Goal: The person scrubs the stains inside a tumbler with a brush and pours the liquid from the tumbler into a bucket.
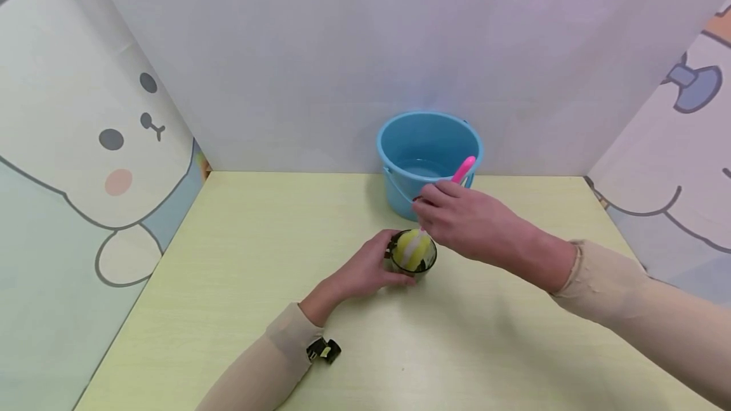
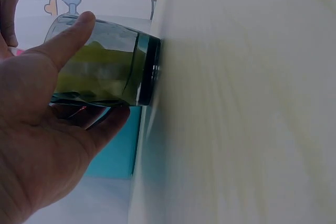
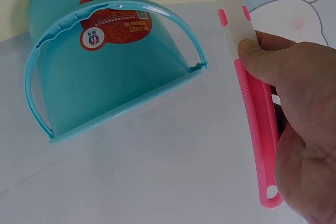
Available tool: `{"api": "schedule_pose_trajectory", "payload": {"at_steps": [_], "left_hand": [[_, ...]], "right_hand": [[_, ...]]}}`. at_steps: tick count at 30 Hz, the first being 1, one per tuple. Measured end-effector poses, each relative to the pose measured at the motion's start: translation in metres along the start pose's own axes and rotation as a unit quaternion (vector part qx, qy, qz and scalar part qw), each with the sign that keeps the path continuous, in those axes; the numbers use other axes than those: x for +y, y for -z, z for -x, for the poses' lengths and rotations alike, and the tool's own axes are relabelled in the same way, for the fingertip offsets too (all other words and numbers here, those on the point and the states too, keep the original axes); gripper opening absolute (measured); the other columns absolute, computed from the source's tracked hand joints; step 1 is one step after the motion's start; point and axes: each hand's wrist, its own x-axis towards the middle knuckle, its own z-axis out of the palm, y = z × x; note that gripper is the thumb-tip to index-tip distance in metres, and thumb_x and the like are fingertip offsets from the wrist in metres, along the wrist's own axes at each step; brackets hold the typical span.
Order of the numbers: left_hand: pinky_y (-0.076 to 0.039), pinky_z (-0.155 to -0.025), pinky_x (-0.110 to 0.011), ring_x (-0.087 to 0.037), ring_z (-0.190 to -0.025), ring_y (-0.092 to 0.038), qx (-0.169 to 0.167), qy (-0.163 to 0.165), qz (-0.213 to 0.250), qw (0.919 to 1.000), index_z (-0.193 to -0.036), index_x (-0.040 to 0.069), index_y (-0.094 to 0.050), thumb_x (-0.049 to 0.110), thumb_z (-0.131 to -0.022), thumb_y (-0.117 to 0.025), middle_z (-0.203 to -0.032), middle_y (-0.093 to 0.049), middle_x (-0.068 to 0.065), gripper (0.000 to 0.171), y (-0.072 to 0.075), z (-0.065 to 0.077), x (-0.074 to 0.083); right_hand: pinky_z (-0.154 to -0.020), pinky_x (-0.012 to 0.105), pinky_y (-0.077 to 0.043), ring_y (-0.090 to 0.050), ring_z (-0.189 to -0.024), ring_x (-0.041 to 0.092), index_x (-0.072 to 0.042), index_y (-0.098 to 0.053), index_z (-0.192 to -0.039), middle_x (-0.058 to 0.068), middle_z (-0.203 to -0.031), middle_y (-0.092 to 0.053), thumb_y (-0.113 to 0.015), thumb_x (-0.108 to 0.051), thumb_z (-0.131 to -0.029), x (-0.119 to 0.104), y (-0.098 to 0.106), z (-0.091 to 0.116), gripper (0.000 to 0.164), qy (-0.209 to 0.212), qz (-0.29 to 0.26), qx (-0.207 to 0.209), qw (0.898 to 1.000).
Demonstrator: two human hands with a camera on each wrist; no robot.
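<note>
My left hand (image 1: 365,265) grips a dark-tinted drinking glass (image 2: 147,72) round its side, thumb on one side and fingers on the other. The base of the glass is close against the tabletop in the left wrist view. My right hand (image 1: 471,221) holds a cup brush by its pink handle (image 3: 260,129), thumb pressed near the white neck (image 3: 236,22). The yellow-and-white sponge head (image 1: 412,250) of the brush sits down inside the glass, seen through its wall. The handle's end rises up and away from the glass in the head view.
A light-blue bucket (image 1: 428,129) with a hanging handle (image 3: 118,4) and a red label (image 3: 118,24) stands just behind the glass, near the back wall (image 1: 297,68). The pale yellow table (image 1: 240,233) runs up to printed cartoon panels (image 1: 63,81) on both sides.
</note>
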Motion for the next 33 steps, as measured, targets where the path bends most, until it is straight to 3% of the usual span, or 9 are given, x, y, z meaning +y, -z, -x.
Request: {"api": "schedule_pose_trajectory", "payload": {"at_steps": [8,13,24,33], "left_hand": [[-0.046,-0.113,-0.035,-0.016,-0.13,-0.055,0.003,0.0,-0.007,1.0,-0.152,0.011,-0.044,0.03,-0.082,-0.096,-0.144,-0.056,-0.002,0.089,0.0,0.001,-0.001],[-0.046,-0.113,-0.035,-0.017,-0.13,-0.055,0.003,0.0,-0.013,0.9999,-0.153,0.011,-0.044,0.032,-0.082,-0.096,-0.144,-0.055,-0.002,0.09,0.0,0.001,-0.001],[-0.045,-0.114,-0.035,-0.015,-0.13,-0.054,0.0,0.002,-0.013,0.9999,-0.153,0.013,-0.044,0.034,-0.081,-0.096,-0.143,-0.056,0.001,0.091,0.001,0.001,0.0],[-0.046,-0.113,-0.035,-0.015,-0.128,-0.056,-0.001,0.001,-0.006,1.0,-0.153,0.013,-0.043,0.034,-0.082,-0.095,-0.143,-0.056,0.0,0.09,0.001,0.001,-0.004]], "right_hand": [[-0.083,0.036,-0.045,-0.052,-0.1,0.031,-0.001,-0.075,-0.11,0.014,-0.104,-0.062,-0.1,-0.027,-0.074,0.004,0.004,0.003,0.05,-0.001,-0.01,-0.02,1.0],[-0.085,0.037,-0.046,-0.052,-0.105,0.032,-0.002,-0.076,-0.114,0.014,-0.113,-0.065,-0.102,-0.024,-0.071,0.006,0.01,0.005,0.055,0.003,-0.03,-0.028,0.999],[-0.087,0.038,-0.048,-0.052,-0.108,0.032,-0.005,-0.078,-0.118,0.012,-0.117,-0.065,-0.102,-0.024,-0.07,0.011,0.017,0.009,0.057,0.005,-0.075,-0.023,0.997],[-0.086,0.038,-0.047,-0.052,-0.106,0.031,-0.008,-0.079,-0.117,0.011,-0.119,-0.066,-0.103,-0.026,-0.067,0.013,0.016,0.01,0.059,0.006,-0.067,-0.01,0.998]]}}
